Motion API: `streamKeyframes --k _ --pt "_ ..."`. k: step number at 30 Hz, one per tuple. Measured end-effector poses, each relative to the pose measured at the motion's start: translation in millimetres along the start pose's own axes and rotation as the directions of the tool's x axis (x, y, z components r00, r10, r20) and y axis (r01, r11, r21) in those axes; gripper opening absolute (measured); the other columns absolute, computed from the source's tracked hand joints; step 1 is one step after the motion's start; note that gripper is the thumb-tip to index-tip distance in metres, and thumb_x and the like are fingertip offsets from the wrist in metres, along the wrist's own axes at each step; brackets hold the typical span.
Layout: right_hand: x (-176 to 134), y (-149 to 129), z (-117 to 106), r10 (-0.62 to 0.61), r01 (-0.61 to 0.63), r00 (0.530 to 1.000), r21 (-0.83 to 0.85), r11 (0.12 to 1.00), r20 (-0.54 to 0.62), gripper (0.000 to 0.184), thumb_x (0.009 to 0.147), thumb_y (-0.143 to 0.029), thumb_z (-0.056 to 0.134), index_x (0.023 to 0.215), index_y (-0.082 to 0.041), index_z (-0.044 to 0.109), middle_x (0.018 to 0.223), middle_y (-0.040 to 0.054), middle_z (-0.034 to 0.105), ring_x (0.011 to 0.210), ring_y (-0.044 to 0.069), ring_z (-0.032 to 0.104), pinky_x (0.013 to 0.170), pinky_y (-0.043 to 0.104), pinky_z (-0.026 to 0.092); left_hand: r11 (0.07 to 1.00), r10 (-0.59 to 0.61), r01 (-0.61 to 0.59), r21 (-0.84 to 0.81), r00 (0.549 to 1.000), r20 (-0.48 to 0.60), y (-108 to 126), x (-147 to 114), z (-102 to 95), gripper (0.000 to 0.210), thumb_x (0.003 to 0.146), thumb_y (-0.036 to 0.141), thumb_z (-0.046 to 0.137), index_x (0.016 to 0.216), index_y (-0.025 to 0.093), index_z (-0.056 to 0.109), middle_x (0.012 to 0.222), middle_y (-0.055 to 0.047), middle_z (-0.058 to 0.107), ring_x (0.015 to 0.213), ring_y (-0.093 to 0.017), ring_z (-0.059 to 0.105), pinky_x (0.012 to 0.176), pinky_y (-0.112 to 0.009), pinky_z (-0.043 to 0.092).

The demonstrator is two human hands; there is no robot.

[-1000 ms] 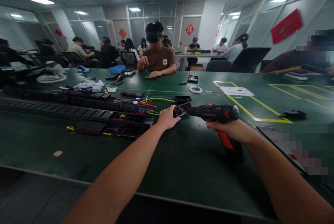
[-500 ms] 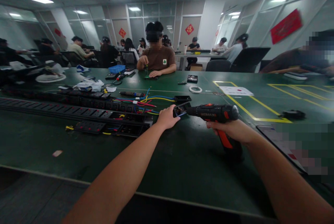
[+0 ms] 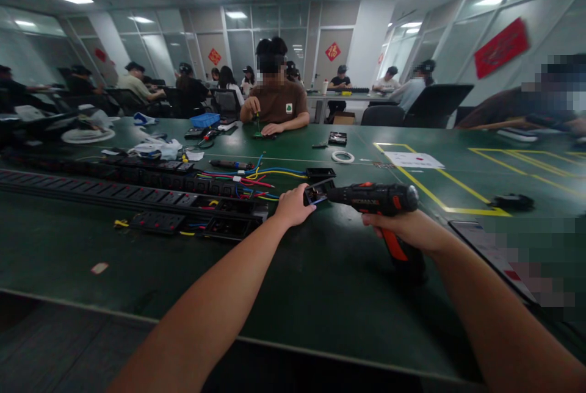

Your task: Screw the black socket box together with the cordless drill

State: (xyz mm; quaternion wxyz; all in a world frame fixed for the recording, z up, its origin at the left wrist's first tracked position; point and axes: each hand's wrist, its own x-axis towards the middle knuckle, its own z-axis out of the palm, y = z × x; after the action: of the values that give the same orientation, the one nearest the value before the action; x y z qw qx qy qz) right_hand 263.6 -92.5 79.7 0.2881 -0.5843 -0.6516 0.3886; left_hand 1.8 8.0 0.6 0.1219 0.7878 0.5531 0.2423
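Note:
My left hand point(image 3: 295, 206) is closed around the left end of a small black housing point(image 3: 326, 186), tilted with its open side toward me. My right hand point(image 3: 407, 228) grips the handle of a black and orange cordless drill point(image 3: 379, 196). The drill's nose points left into the housing; its bit and whatever it touches inside are too dark to make out. Left of my hands lie long black power strips point(image 3: 137, 191) with rows of sockets. Blue, yellow and red wires point(image 3: 260, 176) run from one strip toward another black housing point(image 3: 320, 173).
A pen-shaped screwdriver point(image 3: 231, 165), a roll of white tape point(image 3: 343, 157) and a blue basket point(image 3: 205, 120) are on the green table point(image 3: 297, 295). At right are a tablet-like device point(image 3: 489, 252) and yellow tape lines. A co-worker point(image 3: 274, 97) sits opposite, holding a thin tool.

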Motion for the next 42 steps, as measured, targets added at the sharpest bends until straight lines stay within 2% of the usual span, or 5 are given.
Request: streamKeyframes --k 23,29,33,39,42 --pt "3 5 -4 0.001 -0.001 1.0 -0.003 1.0 -0.024 0.04 0.067 -0.057 0.085 0.082 -0.021 0.076 0.062 0.0007 0.067 0.06 0.02 0.061 0.057 0.031 0.046 1.0 0.0 0.0 0.004 1.0 -0.003 1 0 -1.0 0.062 0.087 0.04 0.075 0.143 0.023 0.052 0.132 -0.012 0.071 0.121 -0.032 0.067 0.104 -0.043 0.048" --pt "4 6 -6 -0.015 0.016 1.0 0.054 0.998 -0.023 0.046 0.067 -0.056 0.087 0.093 -0.019 0.08 0.077 0.0061 0.076 0.065 0.021 0.065 0.061 0.034 0.051 1.0 -0.002 0.002 0.008 1.0 0.002 -1 1 0.2 0.063 0.088 0.04 0.074 0.143 0.023 0.051 0.133 -0.012 0.071 0.123 -0.033 0.066 0.105 -0.043 0.048" --pt "5 8 -5 -0.032 0.034 0.999 0.086 0.996 -0.025 0.049 0.066 -0.055 0.09 0.098 -0.019 0.081 0.077 0.0068 0.077 0.067 0.023 0.067 0.063 0.036 0.053 1.0 -0.007 0.007 0.0 1.0 0.008 -1 1 0.1 0.063 0.088 0.041 0.075 0.143 0.024 0.051 0.134 -0.012 0.071 0.124 -0.032 0.066 0.107 -0.043 0.047" --pt "6 10 -5 -0.022 0.023 1.0 0.083 0.996 -0.011 0.046 0.066 -0.056 0.088 0.094 -0.019 0.08 0.086 0.0082 0.079 0.074 0.025 0.069 0.075 0.039 0.055 1.0 0.007 -0.007 0.0 1.0 -0.009 -3 1 1.9 0.063 0.088 0.041 0.075 0.144 0.023 0.051 0.132 -0.013 0.071 0.122 -0.033 0.067 0.105 -0.044 0.048" --pt "5 8 -5 -0.01 0.011 1.0 0.063 0.998 -0.015 0.045 0.066 -0.056 0.087 0.091 -0.019 0.079 0.082 0.0073 0.078 0.076 0.025 0.069 0.076 0.039 0.053 1.0 0.003 -0.003 -0.005 1.0 -0.004 -2 1 1.5 0.064 0.088 0.04 0.075 0.144 0.023 0.05 0.131 -0.013 0.071 0.122 -0.033 0.067 0.105 -0.044 0.048"
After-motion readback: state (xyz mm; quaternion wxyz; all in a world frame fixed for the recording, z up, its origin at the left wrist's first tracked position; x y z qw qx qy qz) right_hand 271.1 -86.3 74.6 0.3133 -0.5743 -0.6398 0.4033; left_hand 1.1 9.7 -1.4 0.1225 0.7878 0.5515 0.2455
